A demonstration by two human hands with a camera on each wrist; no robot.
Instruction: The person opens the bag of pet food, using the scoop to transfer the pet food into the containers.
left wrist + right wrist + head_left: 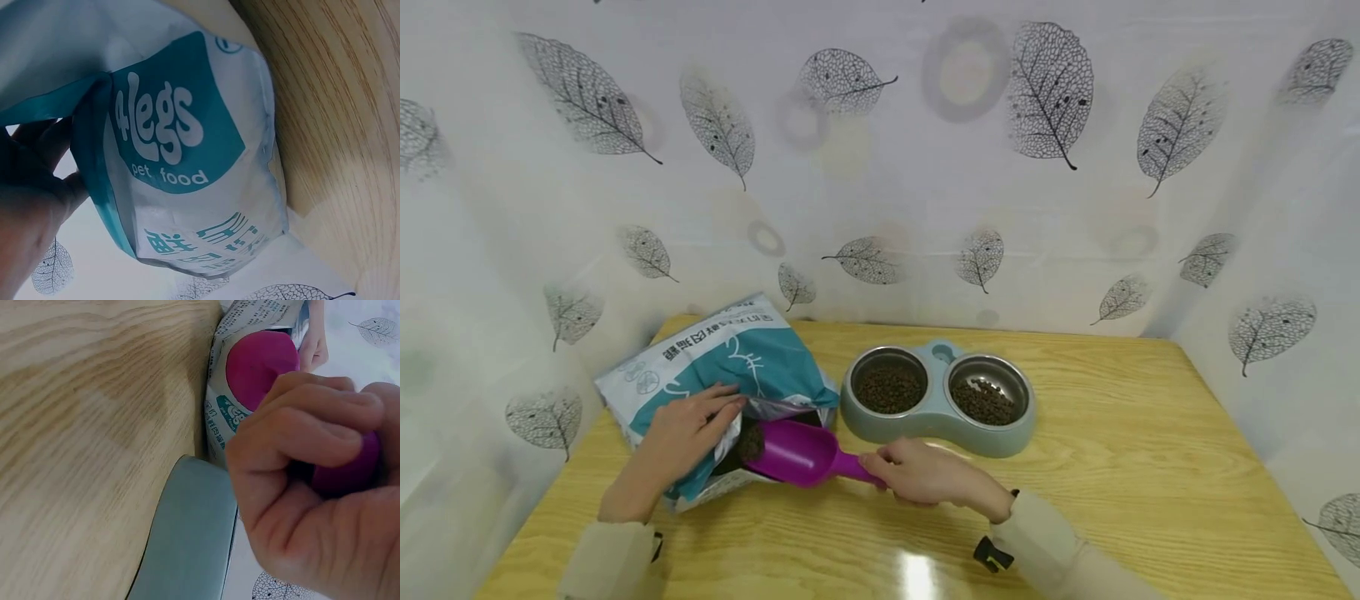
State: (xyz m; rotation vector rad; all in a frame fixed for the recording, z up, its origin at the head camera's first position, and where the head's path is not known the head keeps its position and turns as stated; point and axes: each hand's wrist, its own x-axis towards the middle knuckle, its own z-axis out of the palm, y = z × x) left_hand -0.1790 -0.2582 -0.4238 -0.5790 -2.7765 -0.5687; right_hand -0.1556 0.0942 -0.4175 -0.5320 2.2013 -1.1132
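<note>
A teal and white pet food bag [752, 354] lies on its side at the left, its mouth facing right. My left hand [688, 433] grips the edge of the mouth; in the left wrist view the fingers [47, 140] and thumb pinch the folded teal rim. My right hand [925, 471] holds a purple scoop [797, 452] by its handle, fingers curled round it in the right wrist view [312, 437]. The scoop's front end is inside the bag mouth, with brown kibble [751, 443] at its tip. How much kibble the bag contains is hidden.
Right of the bag stands a grey-blue double bowl stand [936, 425] with two metal bowls, each holding brown kibble [889, 390]. All rest on a wooden table [1120, 483]. A leaf-patterned white curtain [887, 192] borders the back and both sides.
</note>
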